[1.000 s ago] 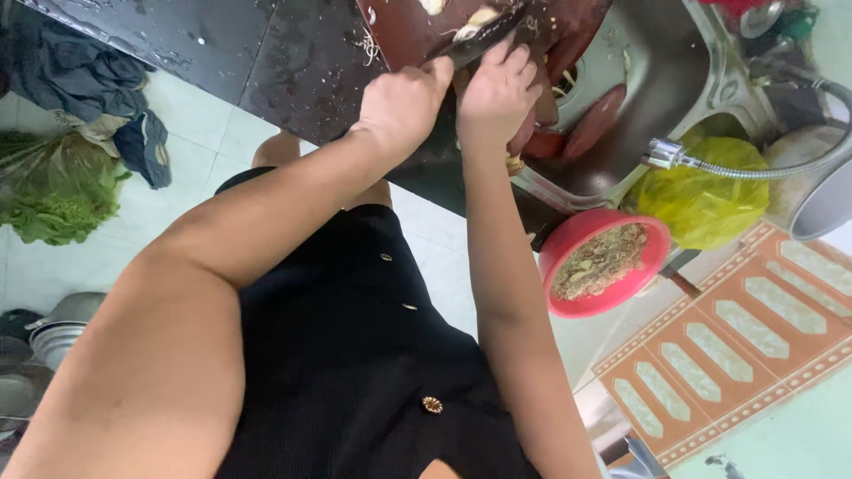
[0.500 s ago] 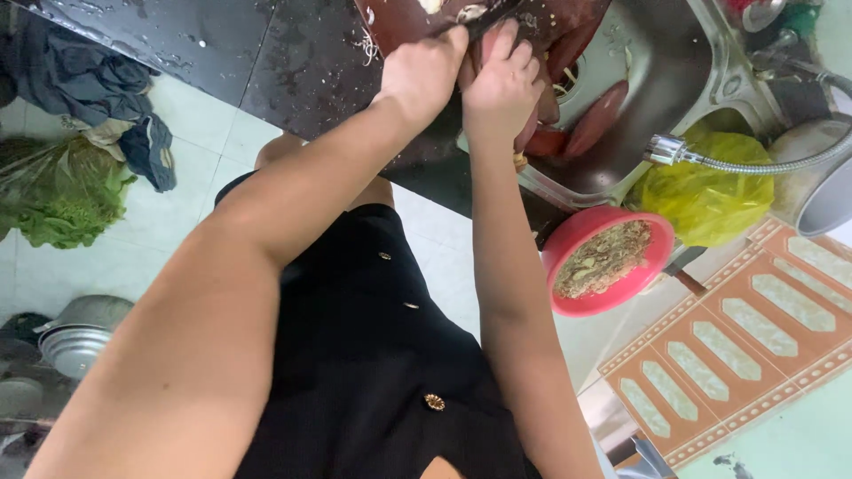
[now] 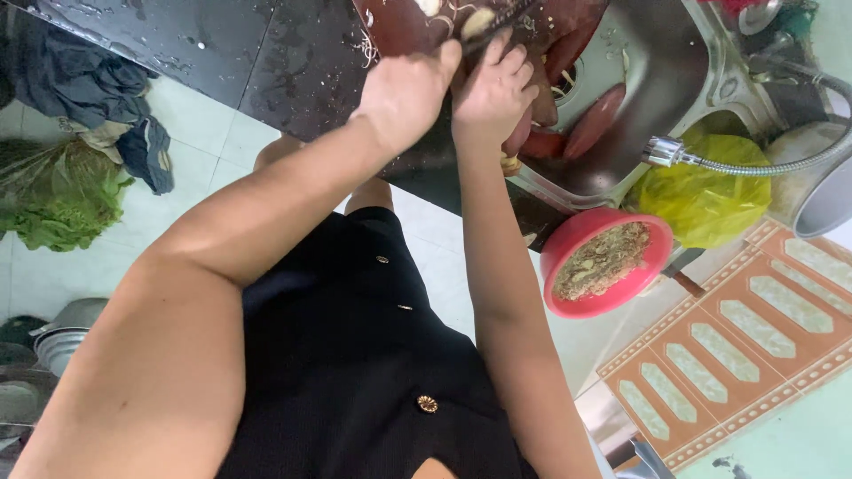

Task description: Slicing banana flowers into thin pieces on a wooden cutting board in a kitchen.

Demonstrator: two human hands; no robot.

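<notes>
Both hands are up at the edge of the wet dark stone counter (image 3: 266, 53), pressed side by side over a reddish-brown wooden cutting board (image 3: 399, 22) strewn with pale scraps. The left hand (image 3: 404, 89) is curled into a loose fist; what it holds, I cannot tell. The right hand (image 3: 493, 89) has its fingers folded over a dark thin blade-like tool (image 3: 497, 18). Just beside them sits the steel sink (image 3: 639, 80), and below it a red plastic bowl of chopped scraps (image 3: 603, 262).

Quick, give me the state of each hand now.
Left hand: closed, resting at the dark board; grip contents cannot be told.
Right hand: fingers curled on a dark blade-like tool.
</notes>
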